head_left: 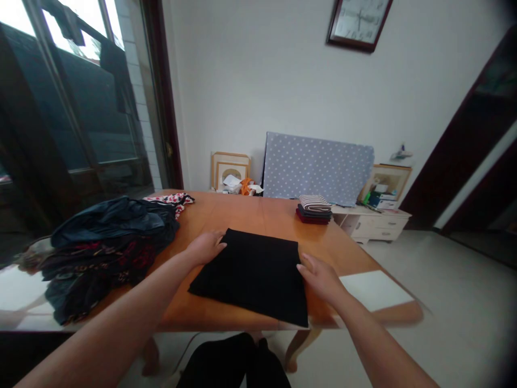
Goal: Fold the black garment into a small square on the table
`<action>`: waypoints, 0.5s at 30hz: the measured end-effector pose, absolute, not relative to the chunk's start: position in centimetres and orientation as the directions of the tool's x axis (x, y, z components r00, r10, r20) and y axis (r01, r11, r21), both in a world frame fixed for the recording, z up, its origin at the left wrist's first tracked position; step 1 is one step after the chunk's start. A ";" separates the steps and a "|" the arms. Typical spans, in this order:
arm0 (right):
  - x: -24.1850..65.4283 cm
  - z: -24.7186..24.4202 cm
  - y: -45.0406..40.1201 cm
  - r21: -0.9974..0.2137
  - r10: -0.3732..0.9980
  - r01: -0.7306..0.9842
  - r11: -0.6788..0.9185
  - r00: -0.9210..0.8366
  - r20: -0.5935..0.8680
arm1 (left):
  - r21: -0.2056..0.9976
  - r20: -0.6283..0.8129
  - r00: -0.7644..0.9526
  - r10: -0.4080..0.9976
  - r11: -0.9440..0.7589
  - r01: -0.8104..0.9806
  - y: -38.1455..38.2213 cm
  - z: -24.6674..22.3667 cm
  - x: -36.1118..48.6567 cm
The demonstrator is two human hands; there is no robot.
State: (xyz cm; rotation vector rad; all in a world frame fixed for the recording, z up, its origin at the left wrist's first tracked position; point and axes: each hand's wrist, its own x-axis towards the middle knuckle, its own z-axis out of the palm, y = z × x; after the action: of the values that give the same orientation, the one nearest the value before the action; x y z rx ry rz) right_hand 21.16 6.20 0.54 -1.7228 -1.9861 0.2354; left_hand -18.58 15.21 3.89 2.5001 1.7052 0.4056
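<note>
A black folded cloth (pixel 254 275) lies flat on the wooden table (pixel 230 210), in front of my body. At its upper left corner is my left hand (pixel 205 248), thumb and fingers apart, the thumb touching the cloth's edge. My right hand (pixel 319 274) rests at the cloth's right edge, fingers apart, with fingertips on or beside the fabric. Neither hand grips anything that shows. Toward the back right of the table stands a small stack of folded clothes (pixel 314 209), striped on top with dark and red ones below.
A heap of crumpled dark clothes (pixel 109 237) covers the table's left side, with a red-and-white patterned piece (pixel 173 200) behind it. A white sheet (pixel 375 290) lies at the right. Beyond the table are a dotted cloth (pixel 319 167) and a white cabinet (pixel 379 225).
</note>
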 end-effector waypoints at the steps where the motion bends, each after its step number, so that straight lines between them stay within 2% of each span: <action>1: 21.4 0.8 7.3 -0.439 0.966 0.882 0.172 -0.064 0.250 | 0.198 0.162 0.335 0.928 -0.363 0.910 16.2 4.0 -18.4; 10: 20.7 1.5 16.9 -0.281 0.984 0.953 0.111 -0.067 0.164 | 0.096 0.049 0.332 0.942 -0.335 0.937 23.0 3.6 -15.5; 15: 20.7 1.1 19.9 -0.292 0.992 0.950 0.109 -0.084 0.097 | 0.069 -0.026 0.333 0.943 -0.331 0.941 25.1 3.2 -14.8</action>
State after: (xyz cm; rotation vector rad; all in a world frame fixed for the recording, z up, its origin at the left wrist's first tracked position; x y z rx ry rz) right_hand 20.68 19.92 1.06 -1.9203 -2.1201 0.2218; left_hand -14.79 25.11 3.24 2.5055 1.7737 0.0293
